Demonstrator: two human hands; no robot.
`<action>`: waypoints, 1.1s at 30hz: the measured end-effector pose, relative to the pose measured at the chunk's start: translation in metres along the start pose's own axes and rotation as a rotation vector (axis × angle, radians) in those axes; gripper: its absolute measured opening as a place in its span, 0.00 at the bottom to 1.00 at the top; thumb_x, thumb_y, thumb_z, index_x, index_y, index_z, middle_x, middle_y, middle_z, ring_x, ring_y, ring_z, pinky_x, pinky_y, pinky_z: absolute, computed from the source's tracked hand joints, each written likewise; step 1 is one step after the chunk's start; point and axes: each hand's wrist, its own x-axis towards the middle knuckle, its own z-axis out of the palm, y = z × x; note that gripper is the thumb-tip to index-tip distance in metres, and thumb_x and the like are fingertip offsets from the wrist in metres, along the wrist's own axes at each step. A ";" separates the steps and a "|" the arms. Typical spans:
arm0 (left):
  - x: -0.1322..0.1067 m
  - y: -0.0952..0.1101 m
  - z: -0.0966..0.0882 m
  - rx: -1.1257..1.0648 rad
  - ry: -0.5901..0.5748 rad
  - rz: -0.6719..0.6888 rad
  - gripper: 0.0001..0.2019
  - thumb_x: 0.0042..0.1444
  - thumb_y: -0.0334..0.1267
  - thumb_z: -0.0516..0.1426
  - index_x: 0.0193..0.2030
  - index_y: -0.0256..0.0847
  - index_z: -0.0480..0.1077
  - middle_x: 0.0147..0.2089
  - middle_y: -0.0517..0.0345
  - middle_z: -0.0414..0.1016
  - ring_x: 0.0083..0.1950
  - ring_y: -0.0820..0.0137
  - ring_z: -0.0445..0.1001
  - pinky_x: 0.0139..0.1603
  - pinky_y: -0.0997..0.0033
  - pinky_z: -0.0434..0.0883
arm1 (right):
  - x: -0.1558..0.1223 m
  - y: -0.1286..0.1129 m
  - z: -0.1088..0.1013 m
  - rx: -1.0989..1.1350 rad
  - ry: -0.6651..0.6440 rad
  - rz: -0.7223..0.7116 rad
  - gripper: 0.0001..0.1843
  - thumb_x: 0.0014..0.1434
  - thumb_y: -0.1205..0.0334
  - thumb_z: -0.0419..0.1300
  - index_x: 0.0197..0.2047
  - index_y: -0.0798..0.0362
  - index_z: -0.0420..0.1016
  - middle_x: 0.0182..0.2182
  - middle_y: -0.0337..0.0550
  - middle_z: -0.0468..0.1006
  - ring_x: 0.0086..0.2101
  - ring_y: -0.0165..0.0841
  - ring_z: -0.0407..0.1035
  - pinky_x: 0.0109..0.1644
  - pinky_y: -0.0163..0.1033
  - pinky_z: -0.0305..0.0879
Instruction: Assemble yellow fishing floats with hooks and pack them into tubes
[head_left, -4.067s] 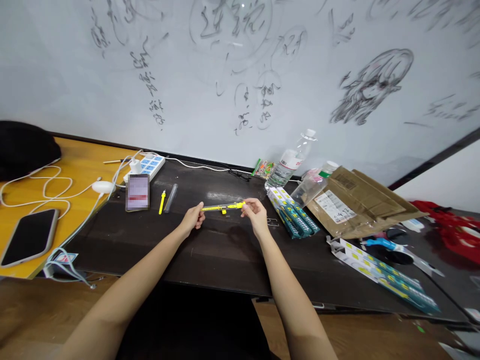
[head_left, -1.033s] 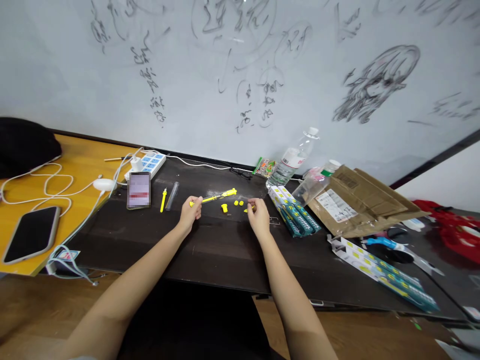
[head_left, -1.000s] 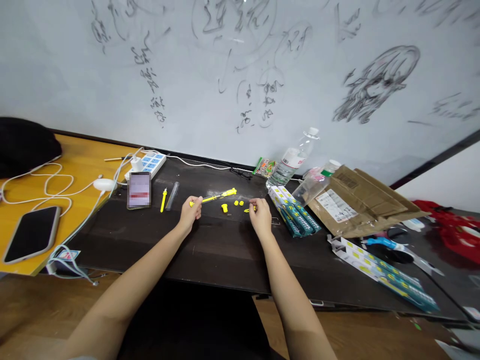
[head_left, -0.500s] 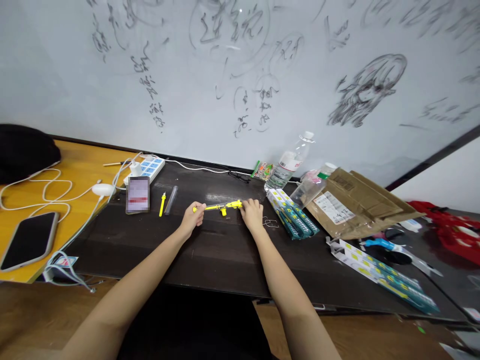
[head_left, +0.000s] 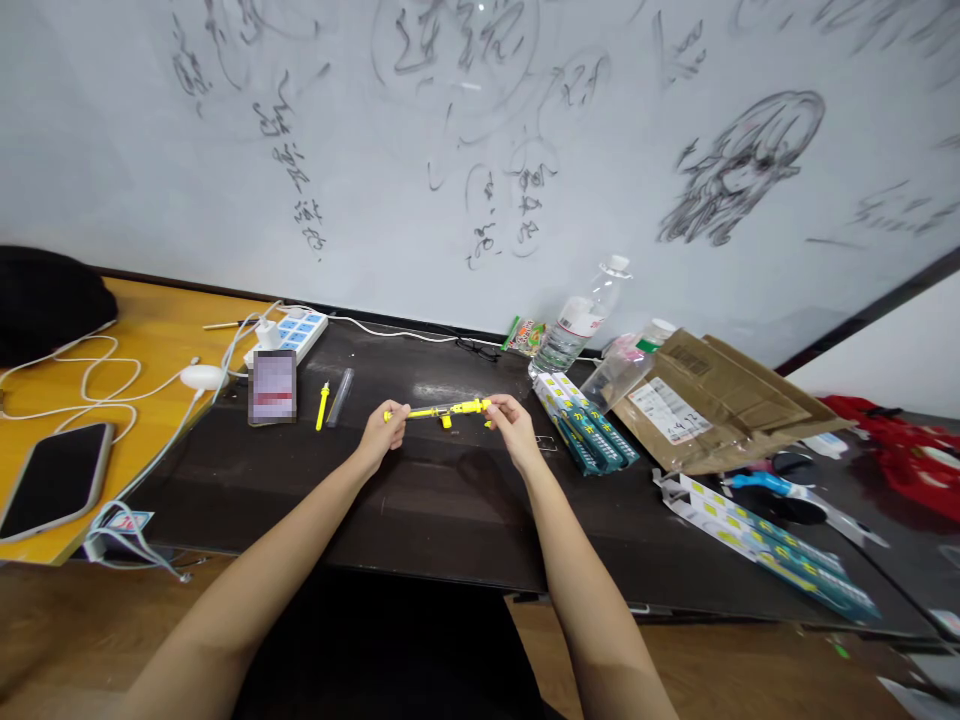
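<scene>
My left hand is closed on the left end of a slim yellow pen, held level just above the dark table. My right hand pinches the pen's right end, where a small yellow part shows by the fingers. A small yellow piece lies on the table right under the pen. Another yellow pen and a clear tube lie to the left.
A phone with a blurred screen, a white power strip and cables sit at the left, with a dark phone on the orange table. Green-yellow pen boxes, a water bottle and cardboard packaging are at the right.
A second ago my right hand was at loose yellow parts on the table while the left held the pen alone. Now both hands hold the pen's ends, and most loose parts are out of sight.
</scene>
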 end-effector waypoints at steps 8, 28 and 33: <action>-0.001 0.002 0.002 0.004 0.005 0.003 0.21 0.46 0.51 0.63 0.28 0.41 0.55 0.16 0.75 0.48 0.14 0.85 0.47 0.14 0.84 0.47 | 0.000 0.002 -0.003 -0.030 -0.022 0.007 0.18 0.49 0.47 0.63 0.36 0.53 0.71 0.29 0.41 0.75 0.29 0.30 0.67 0.27 0.33 0.61; 0.000 -0.004 0.001 0.055 -0.039 -0.011 0.22 0.45 0.52 0.63 0.28 0.41 0.56 0.15 0.75 0.48 0.13 0.85 0.46 0.13 0.84 0.46 | -0.003 0.002 -0.008 -0.269 -0.149 -0.012 0.27 0.59 0.39 0.49 0.20 0.52 0.62 0.18 0.37 0.66 0.21 0.27 0.58 0.25 0.34 0.55; 0.000 -0.004 0.000 0.058 -0.037 -0.005 0.22 0.46 0.52 0.63 0.29 0.41 0.56 0.15 0.75 0.48 0.13 0.85 0.47 0.13 0.84 0.47 | -0.002 0.003 -0.009 -0.151 -0.159 0.024 0.19 0.59 0.43 0.50 0.31 0.51 0.64 0.22 0.36 0.69 0.20 0.26 0.59 0.20 0.31 0.51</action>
